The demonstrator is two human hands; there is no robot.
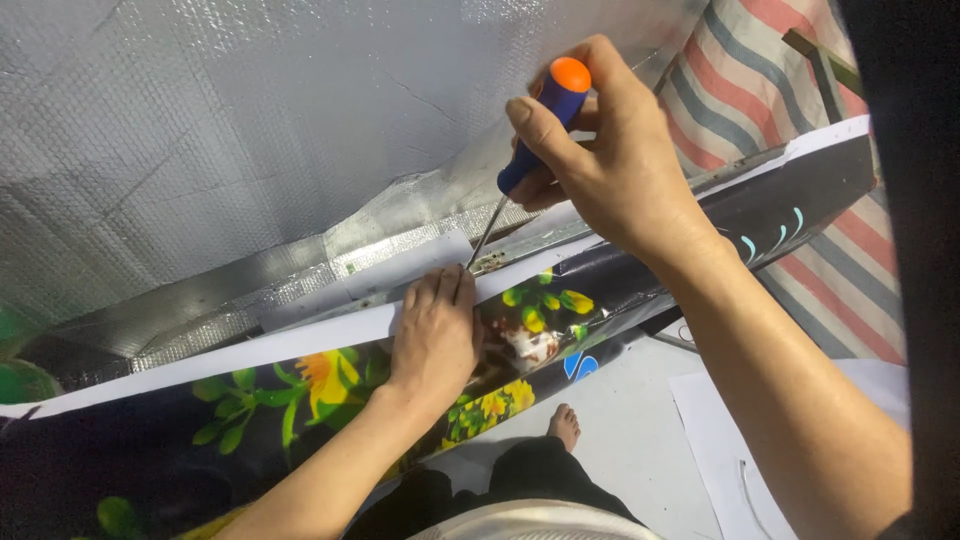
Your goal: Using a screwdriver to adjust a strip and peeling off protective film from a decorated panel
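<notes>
A wide sheet of silver foil insulation (200,130) fills the upper part of the view, creased and sloping down to a long printed panel (300,385), dark with yellow flowers and green leaves and edged in white. Striped fabric (770,90) hangs at the upper right, and white paper sheets (720,440) lie on the floor below, near a bare foot (565,425). The left hand (435,335) lies flat, fingers pressing the panel's white edge. The right hand (600,150) is clenched around a screwdriver (530,140) with a blue-and-orange handle, tilted, its tip meeting a small metal bracket (487,263) just beside the left fingertips.
</notes>
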